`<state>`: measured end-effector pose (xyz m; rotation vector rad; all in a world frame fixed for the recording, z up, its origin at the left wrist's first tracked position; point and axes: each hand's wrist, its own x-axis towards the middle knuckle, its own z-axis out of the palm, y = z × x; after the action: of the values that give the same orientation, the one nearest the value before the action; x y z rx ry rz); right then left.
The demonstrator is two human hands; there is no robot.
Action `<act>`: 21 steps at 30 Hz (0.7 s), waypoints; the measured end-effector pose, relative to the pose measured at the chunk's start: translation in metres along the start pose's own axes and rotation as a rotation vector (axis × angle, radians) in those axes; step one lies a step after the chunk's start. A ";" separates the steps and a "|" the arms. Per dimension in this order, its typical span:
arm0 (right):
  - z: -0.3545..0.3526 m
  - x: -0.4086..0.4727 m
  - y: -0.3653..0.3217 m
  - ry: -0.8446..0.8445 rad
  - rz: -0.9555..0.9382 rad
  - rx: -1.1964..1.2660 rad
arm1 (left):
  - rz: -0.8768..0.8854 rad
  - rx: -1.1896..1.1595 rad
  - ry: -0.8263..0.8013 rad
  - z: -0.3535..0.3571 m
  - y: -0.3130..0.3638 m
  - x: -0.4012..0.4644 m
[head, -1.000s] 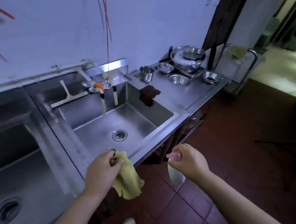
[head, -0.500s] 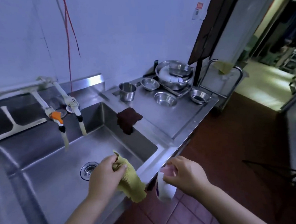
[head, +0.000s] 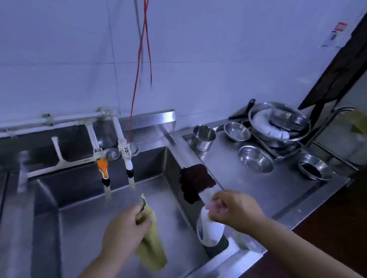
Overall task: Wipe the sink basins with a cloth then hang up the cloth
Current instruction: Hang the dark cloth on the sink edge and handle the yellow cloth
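A single wide-angle view, worn on the person's head, looks forward and down from close above the steel sink basin. It faces the tiled wall, and the bench runs off to the right with bent edges.

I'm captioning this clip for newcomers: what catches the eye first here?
Two hands over the steel basin: the left hand grips a yellow cloth, the right hand holds a white bottle by its pink top. Behind, an orange tap; at right, steel bowls on the counter.
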<state>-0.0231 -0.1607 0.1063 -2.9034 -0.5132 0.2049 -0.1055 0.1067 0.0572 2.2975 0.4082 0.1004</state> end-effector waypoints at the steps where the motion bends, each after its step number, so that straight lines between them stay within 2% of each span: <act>1: -0.002 0.018 0.002 -0.023 -0.034 0.001 | -0.006 0.026 0.012 0.001 0.001 0.008; 7: -0.013 0.133 0.009 -0.146 -0.319 -0.083 | -0.048 0.081 0.060 0.009 0.019 0.047; 12: -0.023 0.235 -0.001 -0.147 -0.559 -0.217 | -0.134 0.118 0.111 0.024 0.027 0.074; 21: -0.022 0.388 -0.036 -0.171 -0.852 -0.449 | -0.258 0.121 0.141 0.056 0.036 0.106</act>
<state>0.3300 0.0051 0.0947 -2.7391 -1.9539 0.2240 0.0154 0.0787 0.0387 2.3413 0.7990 0.1113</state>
